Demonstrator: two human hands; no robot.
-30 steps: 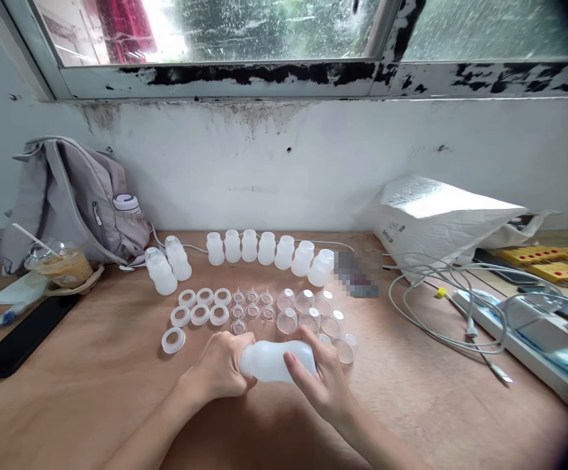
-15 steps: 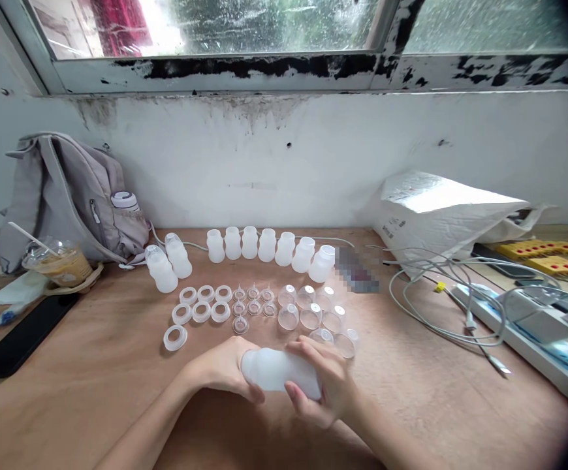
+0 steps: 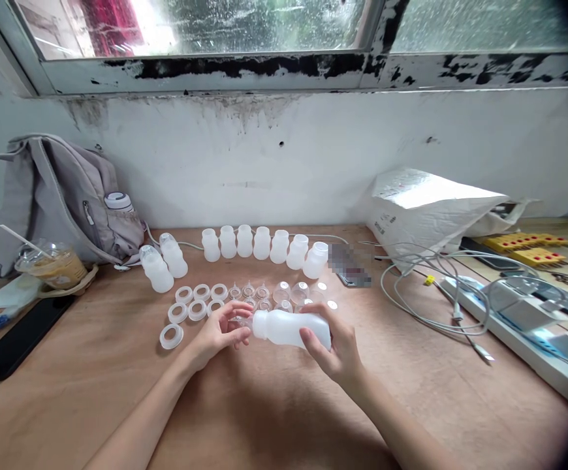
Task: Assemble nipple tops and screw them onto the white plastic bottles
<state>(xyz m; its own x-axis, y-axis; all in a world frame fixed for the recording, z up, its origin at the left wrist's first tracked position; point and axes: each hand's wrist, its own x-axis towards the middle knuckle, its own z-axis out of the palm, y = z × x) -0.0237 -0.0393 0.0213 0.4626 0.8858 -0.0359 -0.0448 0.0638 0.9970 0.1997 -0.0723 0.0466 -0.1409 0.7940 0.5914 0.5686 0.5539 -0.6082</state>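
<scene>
Your right hand (image 3: 330, 343) grips the frosted bottle (image 3: 286, 328) sideways over the table (image 3: 264, 411), your left hand (image 3: 220, 336) pinches its clear tip (image 3: 245, 321); a slack right grip could drop it among those clear caps (image 3: 282, 292)!

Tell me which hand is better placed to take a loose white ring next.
Probably the left hand: it is right beside the white rings, with its fingers at the neck end of the bottle. The right hand grips the bottle's body, farther from the rings.
</scene>
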